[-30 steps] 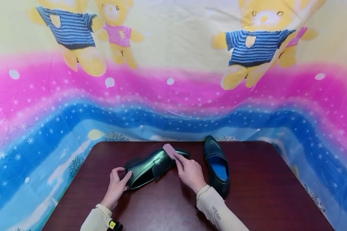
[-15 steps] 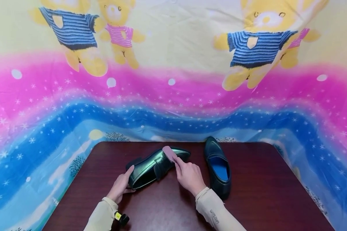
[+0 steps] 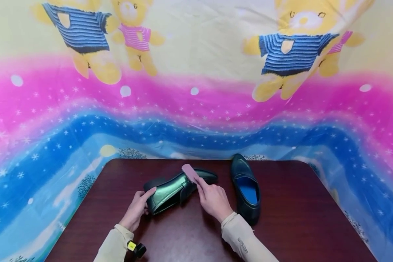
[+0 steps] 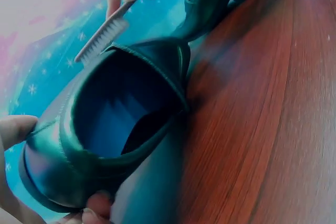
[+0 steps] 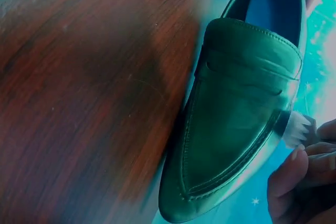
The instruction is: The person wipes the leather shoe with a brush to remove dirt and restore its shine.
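A dark green, glossy loafer [image 3: 165, 194] lies tipped on its side on the table, toe to the right. My left hand [image 3: 135, 211] holds it by the heel, thumb on one side and fingertips on the other, as the left wrist view shows. In my right hand [image 3: 215, 200] is a brush [image 3: 190, 173] with a pinkish back, gripped by its handle. White bristles [image 4: 102, 40] face the side of the loafer near the vamp; the right wrist view has the bristle end [image 5: 298, 129] against or very close to the shoe's edge.
A second loafer [image 3: 245, 189] with a blue insole stands upright just right of my right hand, toe toward the back edge. Both rest on a dark red-brown wooden table [image 3: 301, 211]. Behind it hangs a patterned cloth [image 3: 196, 116] with printed bears.
My left hand has shifted its hold on the heel, its thumb now on the upper side. The loafer has rolled slightly, so less of its opening shows. The brush has moved only a little.
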Demonstrator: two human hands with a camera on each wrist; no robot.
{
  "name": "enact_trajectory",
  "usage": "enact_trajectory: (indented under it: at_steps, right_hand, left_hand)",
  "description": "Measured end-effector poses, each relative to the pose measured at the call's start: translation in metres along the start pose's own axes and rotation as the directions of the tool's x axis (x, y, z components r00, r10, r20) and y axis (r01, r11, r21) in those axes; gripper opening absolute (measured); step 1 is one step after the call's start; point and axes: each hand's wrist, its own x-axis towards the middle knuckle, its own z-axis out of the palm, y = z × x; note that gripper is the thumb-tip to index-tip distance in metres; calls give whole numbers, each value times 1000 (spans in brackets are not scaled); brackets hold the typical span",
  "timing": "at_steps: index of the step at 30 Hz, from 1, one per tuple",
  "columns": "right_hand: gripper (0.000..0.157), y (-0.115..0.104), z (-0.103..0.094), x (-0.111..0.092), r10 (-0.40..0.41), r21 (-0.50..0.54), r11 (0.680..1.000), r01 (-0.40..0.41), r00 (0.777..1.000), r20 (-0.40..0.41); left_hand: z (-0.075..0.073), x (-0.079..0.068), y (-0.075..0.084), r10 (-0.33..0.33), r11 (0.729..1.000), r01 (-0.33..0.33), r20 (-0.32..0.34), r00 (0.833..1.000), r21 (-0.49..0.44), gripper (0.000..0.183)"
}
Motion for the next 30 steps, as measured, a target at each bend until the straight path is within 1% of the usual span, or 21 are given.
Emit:
enact_trajectory:
  at_steps: [2, 4, 6, 8, 10, 12, 15, 20, 23, 26, 30]
  right_hand:
    - [48, -4, 1, -1, -4, 26, 1000, 5, 1000, -23]
    - [49, -11, 3, -4, -39, 41, 998, 41, 998, -51]
    - [48, -23, 8, -7, -106, 45, 993, 110, 992, -69]
    - [47, -36, 14, -12, -189, 40, 981, 192, 980, -68]
    - [47, -48, 20, -18, -259, 41, 965, 261, 965, -44]
    - [47, -58, 26, -24, -299, 38, 953, 300, 954, -30]
    - [48, -69, 33, -31, -318, 26, 948, 318, 948, -19]
    - [53, -77, 40, -34, -331, 0, 943, 331, 943, -32]
    - [56, -75, 42, -33, -330, -48, 944, 327, 942, -62]
    - [56, -70, 45, -32, -325, -88, 944, 318, 942, -87]
    - [53, -59, 45, -29, -292, -95, 955, 282, 950, -113]
  left_hand:
    - [4, 0, 1, 12, 1000, -11, 6, 1000, -17, 73]
    - [7, -2, 3, 23, 999, -22, 21, 1000, -49, 71]
    - [10, -3, 3, 33, 996, -29, 50, 998, -88, 73]
    - [12, -5, 3, 42, 992, -33, 69, 997, -125, 76]
    - [13, -6, 4, 50, 990, -39, 78, 996, -136, 80]
    - [15, -6, 4, 60, 990, -49, 85, 995, -135, 82]
    - [18, -6, 6, 79, 991, -70, 80, 994, -117, 84]
    - [20, -6, 7, 86, 988, -79, 48, 995, -136, 81]
    - [21, -7, 7, 73, 987, -66, 43, 996, -147, 79]
    - [19, -9, 7, 61, 986, -52, 52, 997, -161, 80]
    - [17, -10, 7, 57, 984, -44, 71, 996, -171, 83]
